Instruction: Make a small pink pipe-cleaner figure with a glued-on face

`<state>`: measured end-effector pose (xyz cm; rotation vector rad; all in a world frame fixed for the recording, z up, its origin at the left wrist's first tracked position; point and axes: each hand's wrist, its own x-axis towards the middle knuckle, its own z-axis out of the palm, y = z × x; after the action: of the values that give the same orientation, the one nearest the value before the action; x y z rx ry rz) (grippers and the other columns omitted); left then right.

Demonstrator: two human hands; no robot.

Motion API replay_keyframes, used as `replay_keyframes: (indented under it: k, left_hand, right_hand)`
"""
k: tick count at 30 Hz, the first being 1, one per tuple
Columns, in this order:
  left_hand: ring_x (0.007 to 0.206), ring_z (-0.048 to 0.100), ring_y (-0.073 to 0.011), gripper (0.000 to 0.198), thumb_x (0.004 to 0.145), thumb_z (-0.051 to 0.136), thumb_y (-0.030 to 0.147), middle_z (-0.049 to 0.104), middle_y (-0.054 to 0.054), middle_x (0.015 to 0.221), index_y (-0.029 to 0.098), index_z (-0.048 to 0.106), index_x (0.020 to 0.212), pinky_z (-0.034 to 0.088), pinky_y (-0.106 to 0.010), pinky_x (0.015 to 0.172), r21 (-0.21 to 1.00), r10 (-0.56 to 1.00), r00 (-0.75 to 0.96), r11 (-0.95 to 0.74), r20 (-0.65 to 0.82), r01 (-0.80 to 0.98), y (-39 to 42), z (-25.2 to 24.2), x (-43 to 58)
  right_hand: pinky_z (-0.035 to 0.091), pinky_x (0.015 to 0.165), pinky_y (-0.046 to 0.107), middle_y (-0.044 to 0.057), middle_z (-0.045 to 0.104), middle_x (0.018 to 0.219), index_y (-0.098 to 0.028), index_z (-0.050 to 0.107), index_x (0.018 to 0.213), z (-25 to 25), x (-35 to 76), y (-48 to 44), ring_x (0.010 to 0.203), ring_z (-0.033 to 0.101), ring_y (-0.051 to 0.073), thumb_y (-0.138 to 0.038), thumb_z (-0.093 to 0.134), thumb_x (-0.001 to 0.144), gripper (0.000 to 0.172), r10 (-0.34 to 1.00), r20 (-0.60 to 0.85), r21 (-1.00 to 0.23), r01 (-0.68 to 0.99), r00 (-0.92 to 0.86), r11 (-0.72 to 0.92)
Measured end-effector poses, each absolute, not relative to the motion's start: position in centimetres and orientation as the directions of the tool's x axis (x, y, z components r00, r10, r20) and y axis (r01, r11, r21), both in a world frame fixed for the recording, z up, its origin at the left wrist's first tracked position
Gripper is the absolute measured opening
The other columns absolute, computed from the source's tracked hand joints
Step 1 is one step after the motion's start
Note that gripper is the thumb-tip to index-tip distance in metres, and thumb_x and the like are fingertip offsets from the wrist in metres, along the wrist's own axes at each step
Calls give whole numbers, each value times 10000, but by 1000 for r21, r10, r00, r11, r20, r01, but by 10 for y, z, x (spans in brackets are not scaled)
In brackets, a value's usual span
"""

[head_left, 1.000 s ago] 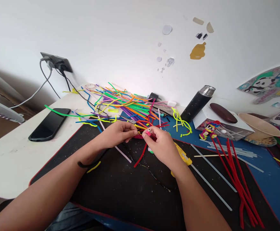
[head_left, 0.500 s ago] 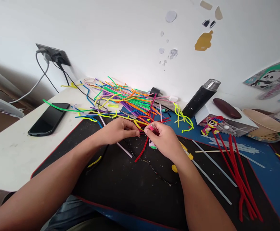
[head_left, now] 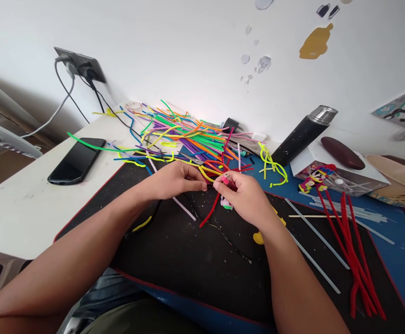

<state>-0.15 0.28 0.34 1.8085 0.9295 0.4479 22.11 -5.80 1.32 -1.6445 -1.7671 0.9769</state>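
Note:
Over the black mat [head_left: 188, 269], my left hand [head_left: 183, 181] is closed in a pinch, thumb against forefinger; whatever it grips is too small to make out. My right hand [head_left: 242, 192] faces it, almost touching, with thumb and fingers closed on a small pink piece [head_left: 226, 178]. A red pipe cleaner [head_left: 210, 211] slants down from beneath the right fingertips; its upper end is hidden. Just below that hand shows a small pale-pink and green item [head_left: 226, 203], partly covered. A lilac pipe cleaner [head_left: 184, 208] lies under the left hand.
A heap of coloured pipe cleaners [head_left: 188, 134] lies behind my hands. Left is a phone [head_left: 77, 160]. At right stand a black flask [head_left: 303, 134] and a white box [head_left: 305, 160], near a colourful figure [head_left: 316, 178], red pipe cleaners [head_left: 355, 260] and translucent glue sticks [head_left: 319, 234].
The view has shifted slightly, so most things sit a little farther right or higher. My hands keep nearly the same pose, both still closed close together.

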Motion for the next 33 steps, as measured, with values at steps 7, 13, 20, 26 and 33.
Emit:
replay_keyframes:
  k: [7,13,20,26,33]
  left_hand:
    - [687,656,-178,270,826,745,427,770,-14,737,180,847,867,478,-262,666,905,748,657,-209,-95,370,3,5,-3]
    - [695,654,-176,274,834,742,432,772,-13,751,185,849,883,480,-265,676,906,746,660,-211,-93,367,3,5,-3]
    - [684,638,-172,278,827,746,444,752,-6,734,185,835,874,480,-266,681,909,737,666,-192,-115,369,4,4,-4]
    - [695,606,-155,273,847,717,435,711,11,746,172,785,881,460,-257,682,923,713,690,-173,-123,344,3,5,-2]
    - [793,632,-169,211,855,701,365,717,-2,847,171,737,931,482,-282,790,938,698,712,-189,-80,290,3,2,0]
  right_hand:
    - [364,561,291,-27,602,706,-226,715,927,14,221,-59,569,455,140,-454,642,941,240,987,-103,-812,583,-124,-11]
    - [374,573,293,-27,592,704,-223,715,924,15,220,-59,576,457,142,-459,645,944,248,984,-107,-813,583,-139,-6]
    - [373,558,287,-15,607,733,-221,720,930,14,220,-59,601,487,148,-466,646,946,257,985,-98,-804,594,-145,7]
    - [392,563,285,-11,601,736,-216,712,915,12,220,-59,619,520,155,-462,646,947,256,984,-88,-811,585,-157,21]
    - [401,564,289,-2,616,734,-212,702,912,13,219,-59,602,519,158,-473,637,947,272,982,-80,-811,583,-169,35]
